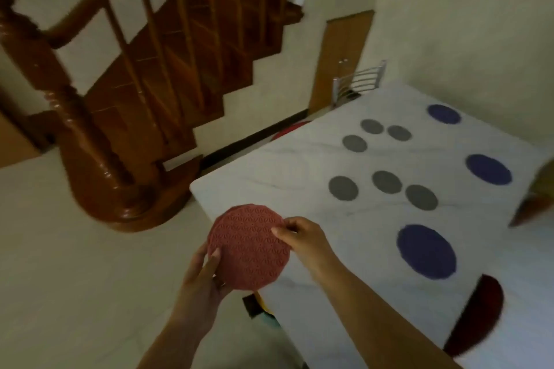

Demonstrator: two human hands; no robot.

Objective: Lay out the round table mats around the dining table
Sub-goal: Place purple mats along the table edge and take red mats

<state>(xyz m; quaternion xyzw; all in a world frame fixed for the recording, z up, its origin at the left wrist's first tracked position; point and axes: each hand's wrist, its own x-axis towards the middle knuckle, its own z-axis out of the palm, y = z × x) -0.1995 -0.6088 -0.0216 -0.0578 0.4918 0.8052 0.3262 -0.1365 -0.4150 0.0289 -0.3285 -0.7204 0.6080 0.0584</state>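
Both hands, left hand (207, 272) and right hand (302, 237), pinched the red mat (248, 249) closed-fingered; it should go flat on the table (269, 177), toward 10 o'clock of the nearest blue mat (425, 252).

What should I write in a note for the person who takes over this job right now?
Left hand and right hand: both hold one red mat over the near corner of the table.
On the table: three blue mats along the right side, six small grey mats in the middle.
Done: the blue side.
Left: lay the red mat down; the left side has no large mats yet.
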